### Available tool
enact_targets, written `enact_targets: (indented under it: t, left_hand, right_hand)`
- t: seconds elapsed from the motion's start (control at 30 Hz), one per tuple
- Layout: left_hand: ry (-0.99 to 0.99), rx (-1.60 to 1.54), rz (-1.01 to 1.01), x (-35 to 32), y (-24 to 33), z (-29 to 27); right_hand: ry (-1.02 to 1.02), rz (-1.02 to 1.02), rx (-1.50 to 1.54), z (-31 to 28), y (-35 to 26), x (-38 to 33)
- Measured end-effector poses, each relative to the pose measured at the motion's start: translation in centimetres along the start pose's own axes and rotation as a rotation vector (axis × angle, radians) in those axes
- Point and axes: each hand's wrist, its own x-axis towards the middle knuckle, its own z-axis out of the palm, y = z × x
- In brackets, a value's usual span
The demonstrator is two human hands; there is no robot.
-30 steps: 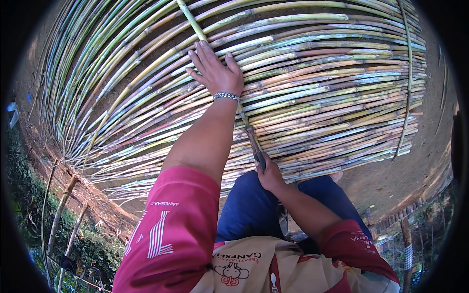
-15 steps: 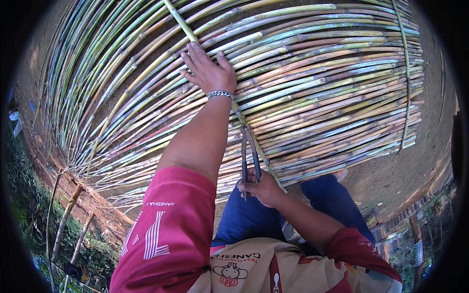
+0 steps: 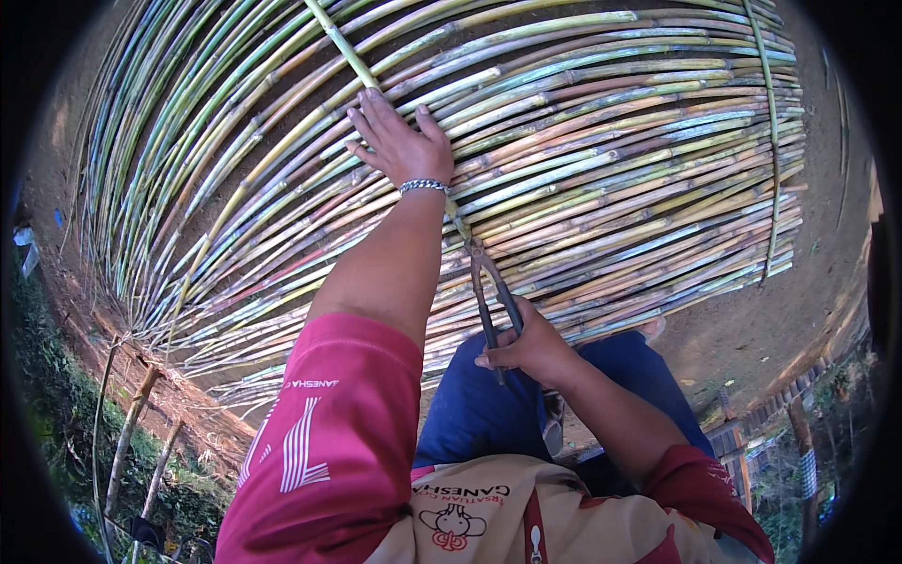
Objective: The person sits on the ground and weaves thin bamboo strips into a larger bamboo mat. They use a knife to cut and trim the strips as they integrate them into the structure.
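Observation:
My left hand (image 3: 402, 141) lies palm down, fingers stretched out, on a green cross stick (image 3: 344, 49) and the canes beside it. Beneath it spreads a wide layer of long, jointed, bamboo-like canes (image 3: 601, 160), yellow, green and reddish. My right hand (image 3: 537, 346) grips the dark handles of metal pincers (image 3: 490, 282). Their jaws are at the cross stick, just below my left wrist. What the jaws pinch is too small to make out. Part of the cross stick is hidden under my left hand and wrist.
A second cross stick (image 3: 770, 122) runs over the canes near their right ends. At lower left the canes bunch together beside wooden stakes (image 3: 132, 418) and green plants (image 3: 56, 376). Bare earth (image 3: 752, 324) and a low slatted fence (image 3: 738, 437) lie at right.
The pincers' handles have swung to the right with my right hand, so the tool now leans. Its jaws stay by the cross stick. My left hand remains pressed in the same place.

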Motion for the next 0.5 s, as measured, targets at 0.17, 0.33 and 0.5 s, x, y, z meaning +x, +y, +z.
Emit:
enact_targets:
  t: [0.17,0.33,0.5]
  left_hand:
    - [0.006,0.007,0.011,0.0,-0.2,0.2]
    - [0.008,-0.003,0.0,0.1,-0.2,-0.1]
    - [0.0,0.012,0.004,0.1,-0.3,0.1]
  right_hand:
    - [0.164,-0.029,-0.456,0.8,-1.9,-0.9]
    - [0.232,-0.125,-1.13,0.0,-4.2,-2.2]
    - [0.184,-0.077,-1.455,-0.1,-7.2,-2.7]
